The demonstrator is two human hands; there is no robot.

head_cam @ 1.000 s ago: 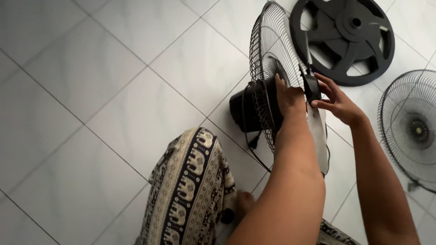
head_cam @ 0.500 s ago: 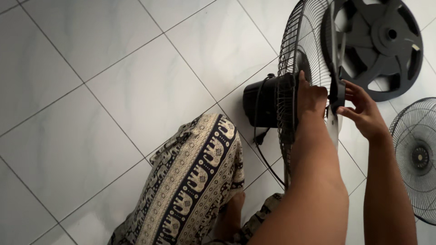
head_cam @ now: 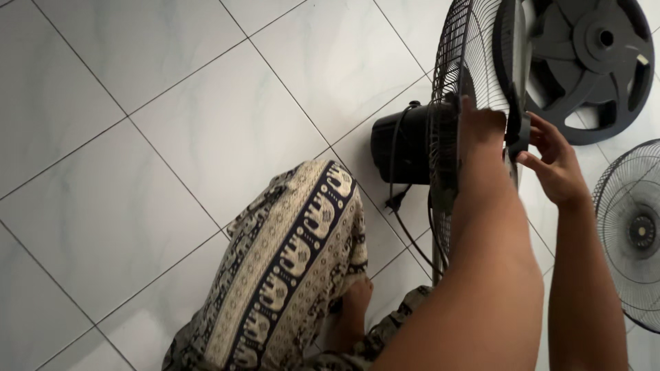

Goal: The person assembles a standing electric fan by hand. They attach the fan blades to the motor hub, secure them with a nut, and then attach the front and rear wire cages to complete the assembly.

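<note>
The fan blade hub (head_cam: pixel 517 134), a small black piece at the centre of the upright fan, is sitting just in front of the rear wire guard (head_cam: pixel 467 62), with a pale blade (head_cam: pixel 521 34) running up from it; the right hand (head_cam: pixel 557 165) is pinching the hub, its fingers (head_cam: pixel 540 134) curling partly closed around the hub's edge, while the left hand (head_cam: pixel 481 130) is pressing flat against the guard beside it, though whether those fingers are gripping the wires or only bracing cannot be told from here; behind the guard the black motor housing (head_cam: pixel 402 144) is lying low on the white tiled floor (head_cam: pixel 172 137), its cord and plug (head_cam: pixel 393 203) trailing toward a patterned trouser leg (head_cam: pixel 289 268); a round black fan base (head_cam: pixel 591 69) is lying flat beyond the guard, and a second, loose wire guard (head_cam: pixel 632 233) is resting on the tiles well to the right; judging by this grip, the hub is best handled squarely on its shaft, with the left hand keeping the guard steady and the fingers staying clear of the blade edge.
</note>
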